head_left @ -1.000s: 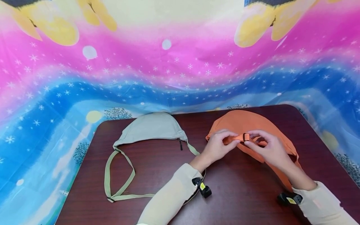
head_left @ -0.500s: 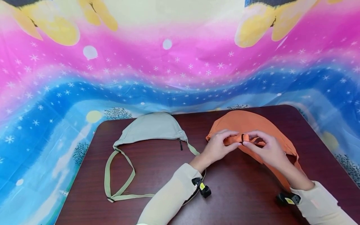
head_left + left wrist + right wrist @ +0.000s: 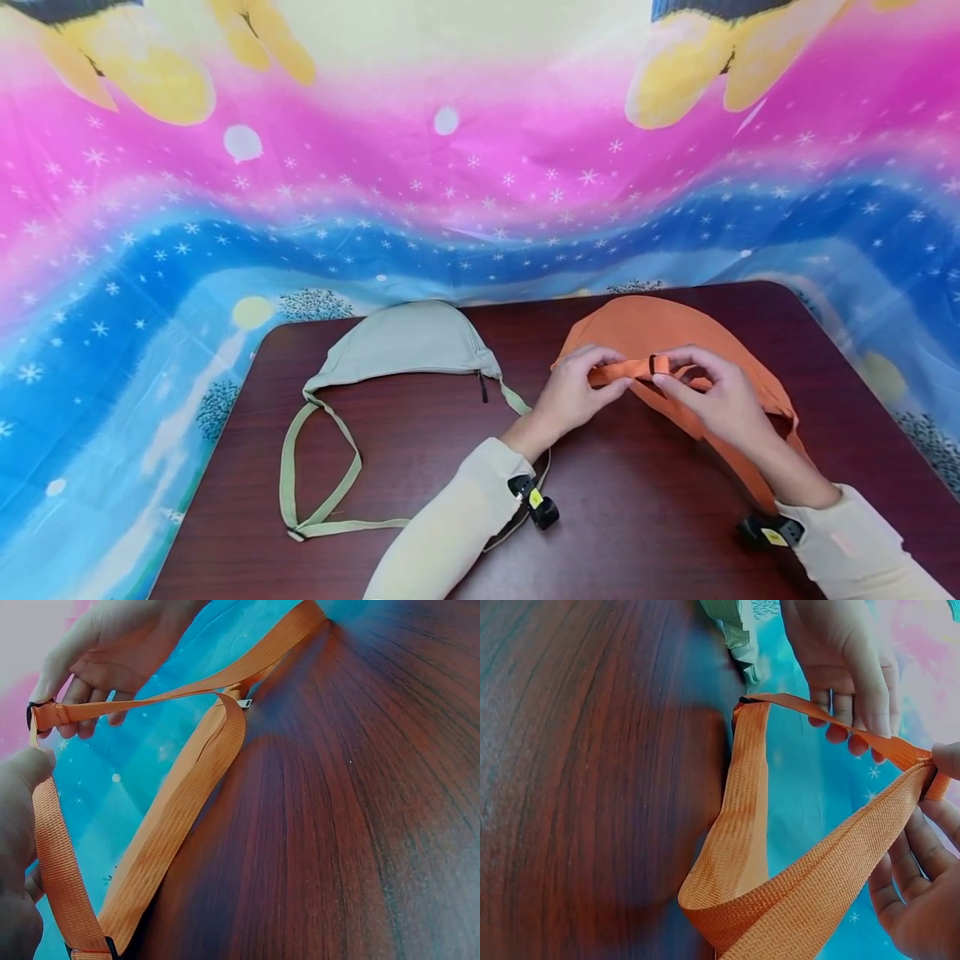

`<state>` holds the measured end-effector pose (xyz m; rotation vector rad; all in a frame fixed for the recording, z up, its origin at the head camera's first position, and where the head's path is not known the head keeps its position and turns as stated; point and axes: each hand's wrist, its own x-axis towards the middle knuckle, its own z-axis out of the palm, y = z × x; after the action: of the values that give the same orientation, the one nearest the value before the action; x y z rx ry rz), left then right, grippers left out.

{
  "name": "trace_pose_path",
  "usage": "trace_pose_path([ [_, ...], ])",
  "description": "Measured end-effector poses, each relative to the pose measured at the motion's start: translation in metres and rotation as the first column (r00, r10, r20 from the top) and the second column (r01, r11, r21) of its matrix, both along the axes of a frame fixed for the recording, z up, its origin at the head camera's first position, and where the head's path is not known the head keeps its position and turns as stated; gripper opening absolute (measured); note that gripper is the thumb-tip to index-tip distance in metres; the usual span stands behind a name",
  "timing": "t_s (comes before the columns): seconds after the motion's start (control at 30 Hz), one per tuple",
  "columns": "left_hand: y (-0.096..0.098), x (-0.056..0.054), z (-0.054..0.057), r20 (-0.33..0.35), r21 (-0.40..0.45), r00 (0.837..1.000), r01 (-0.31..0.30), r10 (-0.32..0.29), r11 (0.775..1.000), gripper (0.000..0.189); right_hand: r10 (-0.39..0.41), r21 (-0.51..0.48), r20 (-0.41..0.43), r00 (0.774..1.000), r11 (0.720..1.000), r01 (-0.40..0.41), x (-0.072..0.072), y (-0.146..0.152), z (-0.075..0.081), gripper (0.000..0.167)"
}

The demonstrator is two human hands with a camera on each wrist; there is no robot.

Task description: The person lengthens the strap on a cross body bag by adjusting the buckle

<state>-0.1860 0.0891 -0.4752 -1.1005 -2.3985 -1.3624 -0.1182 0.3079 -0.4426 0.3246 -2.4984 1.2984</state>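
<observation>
An orange crescent-shaped bag [image 3: 660,325] lies at the right of the table, its orange webbing strap [image 3: 840,855] raised in both hands. My left hand [image 3: 566,400] pinches the strap between thumb and fingers, just left of a black slider buckle [image 3: 657,367]. At the buckle itself, the thumb and fingers of my right hand [image 3: 720,396] pinch the strap end. Seen from the left wrist, the strap loops down to a second black fitting [image 3: 112,947] near the bag. A small metal zipper pull [image 3: 244,703] shows beside the strap.
A pale grey-green bag [image 3: 412,337] lies on the left of the dark red-brown table [image 3: 637,517], its green strap [image 3: 288,467] looped toward the front. My left forearm crosses part of that strap. A patterned cloth backdrop [image 3: 480,183] hangs behind the table.
The strap and buckle shift slightly left, then back right. My left fingers are now a little farther from the buckle, with more strap showing between. Both bags stay in place.
</observation>
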Motion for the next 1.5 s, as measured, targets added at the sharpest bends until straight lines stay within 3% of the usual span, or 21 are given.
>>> trace_pose_path([
  [0.7, 0.0036, 0.0019, 0.0030, -0.031, -0.018, 0.999, 0.033, -0.034, 0.999, 0.025, 0.034, 0.101, 0.109, 0.993, 0.994, -0.045, -0.0040, -0.0052, -0.0024, 0.021],
  [1.03, 0.0009, -0.0002, 0.0015, 0.026, -0.049, 1.000, 0.017, -0.016, 0.999, 0.041, 0.003, 0.047, 0.085, 0.996, 0.999, -0.007, -0.0013, -0.0060, -0.0016, 0.018],
  [1.23, 0.0001, -0.0017, -0.0021, 0.020, -0.051, 0.999, -0.033, 0.034, 0.998, 0.031, -0.017, 0.040, 0.095, 0.995, 0.999, 0.013, 0.0001, -0.0050, -0.0017, 0.020],
  [1.5, 0.0017, -0.0030, -0.0001, 0.001, -0.056, 1.000, -0.016, 0.016, 0.998, 0.028, 0.002, 0.065, 0.077, 0.997, 0.998, -0.007, -0.0041, -0.0056, -0.0042, 0.025],
])
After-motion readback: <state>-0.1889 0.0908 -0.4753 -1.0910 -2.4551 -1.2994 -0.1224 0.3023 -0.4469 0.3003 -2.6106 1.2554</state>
